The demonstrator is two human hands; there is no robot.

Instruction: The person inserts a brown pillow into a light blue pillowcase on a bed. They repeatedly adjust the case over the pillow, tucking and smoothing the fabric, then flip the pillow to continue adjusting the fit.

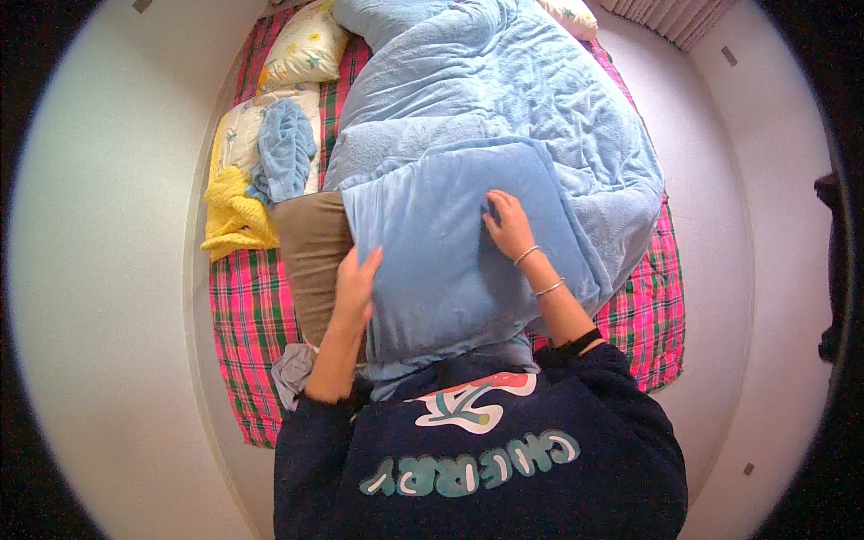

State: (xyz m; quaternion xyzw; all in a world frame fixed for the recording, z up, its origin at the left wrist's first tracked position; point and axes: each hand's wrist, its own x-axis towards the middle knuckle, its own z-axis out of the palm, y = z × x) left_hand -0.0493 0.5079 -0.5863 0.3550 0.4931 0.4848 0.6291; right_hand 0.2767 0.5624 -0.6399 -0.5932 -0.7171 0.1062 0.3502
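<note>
A blue plush cover (439,250) lies over most of a brown pillow or cushion (312,250), whose left part sticks out bare. My left hand (354,290) is at the cover's left edge, where blue cloth meets brown; it is slightly blurred, with thumb and fingers apart. Flat on the upper right of the cover rests my right hand (511,227), its fingers loosely bent and gripping nothing. The underside of the cover and the rest of the brown pillow are hidden.
Behind the cover a large light-blue plush quilt (486,88) is heaped on a plaid bed mat (253,290). To the left are a patterned pillow (307,50), a crumpled blue cloth (285,145) and a yellow blanket (236,212). A grey cloth (293,371) lies by my left forearm.
</note>
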